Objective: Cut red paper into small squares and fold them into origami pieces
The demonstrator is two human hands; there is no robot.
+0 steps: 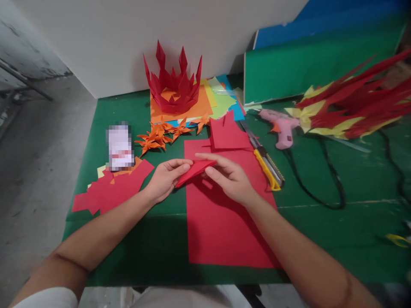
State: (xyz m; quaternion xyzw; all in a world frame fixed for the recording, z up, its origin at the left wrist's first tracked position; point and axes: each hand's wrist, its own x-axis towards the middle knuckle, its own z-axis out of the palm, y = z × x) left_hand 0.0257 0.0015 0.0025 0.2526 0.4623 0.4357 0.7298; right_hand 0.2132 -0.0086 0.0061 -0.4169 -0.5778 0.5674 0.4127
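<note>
Between my two hands is a folded piece of red paper [194, 172], held just above a large red sheet [224, 231]. My left hand [168, 176] pinches its left end, thumb on top. At the right end, the thumb and fingers of my right hand [229, 174] close around its tip. Beyond my right hand lies a stack of red paper pieces [228, 134]. A yellow utility knife [265, 164] rests along the sheet's right side. Several orange paper flowers [157, 136] lie past my left hand.
A red folded-paper crown [173, 96] stands at the back on coloured sheets [210, 92]. On the right are a pink glue gun [281, 124] with a black cord and a red-and-yellow paper bundle [349, 102]. Red scraps [118, 190] and a blurred-out phone-like object [120, 146] lie left.
</note>
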